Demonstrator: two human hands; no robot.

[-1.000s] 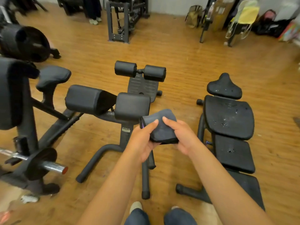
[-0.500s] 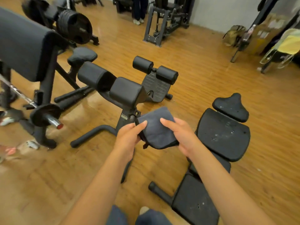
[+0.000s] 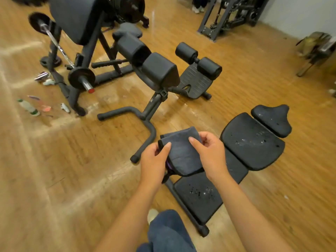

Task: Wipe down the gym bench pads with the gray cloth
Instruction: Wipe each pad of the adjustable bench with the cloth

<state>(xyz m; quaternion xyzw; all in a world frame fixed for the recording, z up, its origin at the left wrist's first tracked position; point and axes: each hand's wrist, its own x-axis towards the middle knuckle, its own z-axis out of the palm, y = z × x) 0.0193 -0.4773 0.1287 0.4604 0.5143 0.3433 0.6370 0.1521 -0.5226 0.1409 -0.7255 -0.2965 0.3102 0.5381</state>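
**Cloth held in both hands above the flat bench**

From the head camera, looking down: the person stands on the wooden floor [image 3: 54, 179] with both bare arms stretched forward. The gray cloth [image 3: 181, 153] is folded into a thick pad and held up in the air between the two hands, not touching any pad. The left hand [image 3: 154, 160] grips its left edge, thumb on top and fingers curled beneath. The right hand [image 3: 211, 153] pinches the right edge, thumb laid across the upper face of the fabric. A bit of purple shows at the cloth's lower left fold.

Directly under and just right of the cloth lies the flat bench [image 3: 251, 144], its black pads in a row running away to the upper right: a near seat pad [image 3: 198, 195], a wide back pad, and a small head pad [image 3: 272, 119] at the far end. Pale specks and droplets dot the seat pad and back pad.

Farther off, left of centre, stands a back extension bench [image 3: 160, 70] with two thick hip pads and a pair of roller pads [image 3: 198, 59] over a ribbed footplate. Beyond it to the left is a curl bench with a loaded barbell [image 3: 80, 77] resting on its rack. A plastic bottle [image 3: 29, 107] and small litter lie on the floor near the left edge. One blue-trousered leg and a pale shoe show at the bottom.
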